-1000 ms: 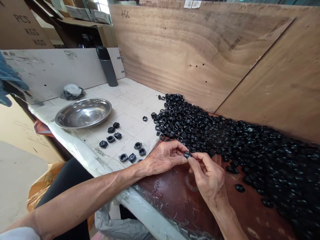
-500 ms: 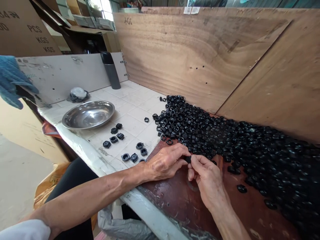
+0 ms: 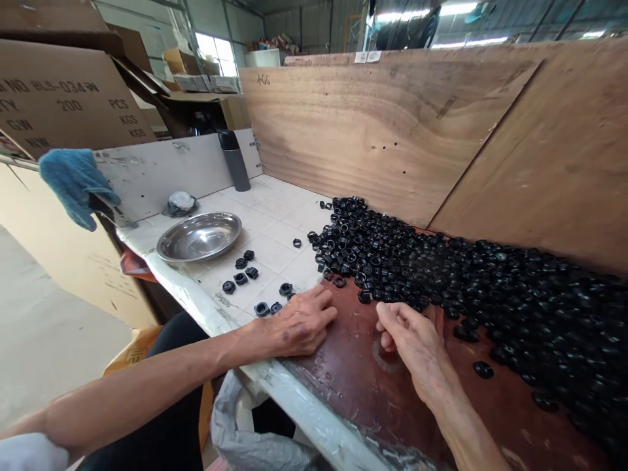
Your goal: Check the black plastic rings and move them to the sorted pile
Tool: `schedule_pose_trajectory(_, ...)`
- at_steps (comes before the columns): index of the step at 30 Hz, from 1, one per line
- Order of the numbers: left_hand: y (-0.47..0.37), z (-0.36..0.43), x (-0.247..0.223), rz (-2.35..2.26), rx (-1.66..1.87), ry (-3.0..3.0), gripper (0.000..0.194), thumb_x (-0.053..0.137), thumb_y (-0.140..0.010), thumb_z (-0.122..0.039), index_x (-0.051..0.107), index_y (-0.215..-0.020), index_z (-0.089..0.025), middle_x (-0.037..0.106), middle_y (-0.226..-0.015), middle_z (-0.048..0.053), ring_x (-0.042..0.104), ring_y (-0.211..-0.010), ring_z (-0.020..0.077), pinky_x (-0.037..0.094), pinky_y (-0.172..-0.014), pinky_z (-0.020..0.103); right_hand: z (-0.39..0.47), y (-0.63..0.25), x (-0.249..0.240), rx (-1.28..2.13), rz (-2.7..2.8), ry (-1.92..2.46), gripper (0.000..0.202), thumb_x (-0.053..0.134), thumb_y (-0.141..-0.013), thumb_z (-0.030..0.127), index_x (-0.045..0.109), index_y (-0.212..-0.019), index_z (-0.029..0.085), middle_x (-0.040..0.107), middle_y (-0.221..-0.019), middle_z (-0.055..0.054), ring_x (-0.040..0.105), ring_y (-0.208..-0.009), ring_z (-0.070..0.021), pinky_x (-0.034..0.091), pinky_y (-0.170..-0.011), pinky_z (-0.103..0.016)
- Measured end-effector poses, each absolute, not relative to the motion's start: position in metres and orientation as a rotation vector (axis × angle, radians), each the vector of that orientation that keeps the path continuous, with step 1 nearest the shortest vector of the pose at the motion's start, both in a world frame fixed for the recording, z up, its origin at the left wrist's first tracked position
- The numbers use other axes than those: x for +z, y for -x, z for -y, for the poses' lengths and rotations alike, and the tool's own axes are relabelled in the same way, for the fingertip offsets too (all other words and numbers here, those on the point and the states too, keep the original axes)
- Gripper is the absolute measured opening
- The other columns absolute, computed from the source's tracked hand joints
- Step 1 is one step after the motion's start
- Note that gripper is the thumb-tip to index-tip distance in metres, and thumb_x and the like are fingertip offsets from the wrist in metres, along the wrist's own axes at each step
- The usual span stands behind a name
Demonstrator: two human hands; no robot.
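Note:
My left hand rests low over the front of the table with its fingers curled down, beside a few small black plastic ring-shaped parts. Whatever lies under its fingers is hidden. To the right, my right hand is held above the reddish-brown board, thumb and fingers drawn together; I cannot make out anything between them. A large heap of the same black parts spreads just behind and to the right of this hand. Several more loose parts lie on the white tabletop to the left.
A shallow steel bowl stands on the left of the tabletop, with a dark flask behind it. A plywood panel closes off the back. A blue cloth hangs at the left edge, and a grey bag is below the front edge.
My hands have come apart; the black part seen between them no longer shows. My left hand has moved left toward the loose parts. The camera view has tilted up and turned left.

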State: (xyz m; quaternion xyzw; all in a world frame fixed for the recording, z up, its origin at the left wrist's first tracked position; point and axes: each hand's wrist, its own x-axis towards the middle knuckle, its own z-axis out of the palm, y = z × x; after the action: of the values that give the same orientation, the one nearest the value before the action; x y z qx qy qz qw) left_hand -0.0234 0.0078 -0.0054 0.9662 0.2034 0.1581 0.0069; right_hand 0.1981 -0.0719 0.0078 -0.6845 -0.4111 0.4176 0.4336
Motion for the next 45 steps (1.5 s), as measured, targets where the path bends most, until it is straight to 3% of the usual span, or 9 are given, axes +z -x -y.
schedule_pose_trajectory(5, 0.082, -0.030, -0.011, -0.854, 0.363, -3.085, 0.019, 0.040, -0.094, -0.008, 0.055, -0.090, -0.018, 0.062, -0.097, 0.008, 0.054, -0.094, 0.0229, 0.051, -0.087, 0.038, 0.072, -0.200, 0.006, 0.900, 1.266, 1.789, 0.034, 0.064, -0.081, 0.055, 0.068, -0.083, 0.021, 0.065, -0.068, -0.001, 0.059, -0.055, -0.0166, 0.042, -0.051, -0.026)
schedule_pose_trajectory(12, 0.120, -0.080, -0.011, -1.318, 0.481, -2.997, 0.023, 0.046, -0.098, -0.028, 0.059, -0.081, -0.019, 0.061, -0.087, 0.012, 0.056, -0.097, 0.0295, 0.050, -0.085, 0.045, 0.071, -0.204, 0.007, 0.716, 1.359, 1.877, 0.031, 0.058, -0.083, 0.053, 0.069, -0.082, 0.023, 0.071, -0.073, -0.003, 0.065, -0.063, -0.0200, 0.047, -0.057, -0.028)
schedule_pose_trajectory(18, 0.046, -0.137, -0.010, -1.732, 0.757, -2.443, 0.056, 0.060, -0.090, -0.060, 0.062, -0.122, -0.014, 0.060, -0.125, 0.022, 0.054, -0.123, 0.0391, 0.046, -0.103, 0.053, 0.065, -0.223, 0.006, 0.601, 1.227, 1.942, 0.038, 0.059, -0.079, 0.059, 0.070, -0.082, 0.023, 0.072, -0.072, -0.005, 0.068, -0.064, -0.0223, 0.051, -0.061, -0.031)
schedule_pose_trajectory(21, 0.006, -0.144, -0.021, -1.678, 0.813, -2.355, 0.060, 0.057, -0.091, -0.064, 0.063, -0.124, -0.014, 0.066, -0.116, 0.018, 0.061, -0.116, 0.0350, 0.050, -0.099, 0.048, 0.062, -0.242, 0.003, 0.470, 1.166, 1.990, 0.041, 0.056, -0.083, 0.060, 0.071, -0.088, 0.022, 0.075, -0.081, -0.006, 0.070, -0.071, -0.0230, 0.053, -0.068, -0.033)
schedule_pose_trajectory(24, -0.019, -0.126, -0.034, -1.612, 0.893, -2.311, 0.055, 0.054, -0.094, -0.062, 0.064, -0.119, -0.015, 0.069, -0.110, 0.014, 0.063, -0.113, 0.0312, 0.051, -0.099, 0.045, 0.062, -0.260, 0.001, 0.391, 1.178, 2.049, 0.035, 0.055, -0.085, 0.051, 0.072, -0.095, 0.022, 0.075, -0.086, -0.007, 0.070, -0.078, -0.0238, 0.053, -0.075, -0.035)
schedule_pose_trajectory(30, -0.045, -0.079, -0.045, -1.504, 1.017, -2.326, 0.043, 0.058, -0.096, -0.052, 0.059, -0.114, -0.014, 0.060, -0.121, 0.016, 0.058, -0.118, 0.0316, 0.047, -0.106, 0.050, 0.066, -0.259, -0.001, 0.368, 1.384, 2.090, 0.023, 0.067, -0.072, 0.029, 0.070, -0.093, 0.020, 0.067, -0.098, -0.008, 0.066, -0.083, -0.0228, 0.051, -0.079, -0.036)
schedule_pose_trajectory(36, -0.068, -0.038, -0.047, -1.403, 1.178, -2.366, 0.036, 0.056, -0.099, -0.041, 0.050, -0.119, -0.011, 0.055, -0.126, 0.020, 0.055, -0.121, 0.0341, 0.050, -0.100, 0.057, 0.065, -0.235, -0.008, 0.301, 1.686, 1.981, 0.037, 0.057, -0.083, 0.014, 0.065, -0.118, 0.019, 0.058, -0.110, -0.009, 0.064, -0.081, -0.0196, 0.052, -0.079, -0.034)
schedule_pose_trajectory(42, -0.061, -0.013, -0.032, -1.241, 1.130, -2.489, 0.043, 0.053, -0.101, -0.033, 0.041, -0.135, -0.010, 0.045, -0.141, 0.025, 0.043, -0.137, 0.0383, 0.044, -0.108, 0.062, 0.064, -0.229, -0.011, 0.246, 1.785, 1.983, 0.026, 0.055, -0.086, 0.011, 0.065, -0.109, 0.018, 0.058, -0.105, -0.009, 0.063, -0.086, -0.0227, 0.049, -0.080, -0.034)
schedule_pose_trajectory(45, -0.049, 0.000, -0.016, -0.999, 1.159, -2.552, 0.038, 0.053, -0.100, -0.029, 0.048, -0.134, -0.012, 0.048, -0.138, 0.021, 0.046, -0.131, 0.0337, 0.044, -0.109, 0.057, 0.066, -0.231, -0.010, 0.249, 1.804, 1.987, 0.019, 0.055, -0.088, 0.013, 0.066, -0.103, 0.019, 0.059, -0.105, -0.008, 0.062, -0.082, -0.0208, 0.047, -0.075, -0.032)
